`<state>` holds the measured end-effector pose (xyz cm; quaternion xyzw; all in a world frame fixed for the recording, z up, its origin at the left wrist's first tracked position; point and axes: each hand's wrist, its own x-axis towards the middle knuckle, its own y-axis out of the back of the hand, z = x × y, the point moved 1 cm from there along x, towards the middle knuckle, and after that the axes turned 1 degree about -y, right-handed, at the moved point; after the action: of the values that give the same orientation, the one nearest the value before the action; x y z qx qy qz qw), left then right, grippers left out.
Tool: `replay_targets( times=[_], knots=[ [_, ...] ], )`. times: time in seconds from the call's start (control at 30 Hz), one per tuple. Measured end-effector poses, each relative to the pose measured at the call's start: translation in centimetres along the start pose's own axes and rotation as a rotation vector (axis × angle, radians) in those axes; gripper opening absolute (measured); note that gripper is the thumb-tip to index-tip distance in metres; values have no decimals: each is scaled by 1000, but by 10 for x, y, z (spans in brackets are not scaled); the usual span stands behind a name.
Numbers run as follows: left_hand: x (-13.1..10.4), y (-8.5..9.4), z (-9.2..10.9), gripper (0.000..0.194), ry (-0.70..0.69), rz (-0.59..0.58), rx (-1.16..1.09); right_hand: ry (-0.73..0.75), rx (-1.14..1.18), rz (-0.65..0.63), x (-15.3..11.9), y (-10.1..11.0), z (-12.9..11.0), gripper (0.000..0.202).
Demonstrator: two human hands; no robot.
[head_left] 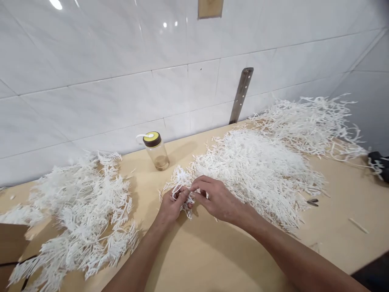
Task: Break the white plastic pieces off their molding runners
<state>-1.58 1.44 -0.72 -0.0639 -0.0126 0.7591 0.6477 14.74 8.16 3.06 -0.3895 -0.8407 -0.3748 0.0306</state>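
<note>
Close to the middle of the table, my left hand is closed around a small white branched sprig, seemingly plastic, with thin tips poking out below the fingers. My right hand meets it from the right, thumb and forefinger pinched at the sprig's stems; the exact bit between those fingertips is too small to make out. Just behind both hands lies a little cluster of white pieces. A large heap of short white sticks spreads out beyond my right hand.
Bushy white sprigs are piled at left, beside a cardboard box. A lidded clear bottle stands behind my hands. Longer white branches lie at back right. A metal strip leans on the tiled wall. A dark small tool lies right.
</note>
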Motion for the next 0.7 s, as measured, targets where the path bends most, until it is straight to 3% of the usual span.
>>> replay_targets(
  times=[0.17, 0.33, 0.7],
  knots=[
    [2, 0, -3, 36, 22, 17, -17, -60, -37, 76, 5, -8, 5, 8],
    [4, 3, -2, 35, 31, -8, -24, -35, -37, 60, 8, -8, 6, 10],
    [-1, 1, 2, 38, 7, 6, 103, -58, -47, -70, 10, 5, 3, 11]
  ],
)
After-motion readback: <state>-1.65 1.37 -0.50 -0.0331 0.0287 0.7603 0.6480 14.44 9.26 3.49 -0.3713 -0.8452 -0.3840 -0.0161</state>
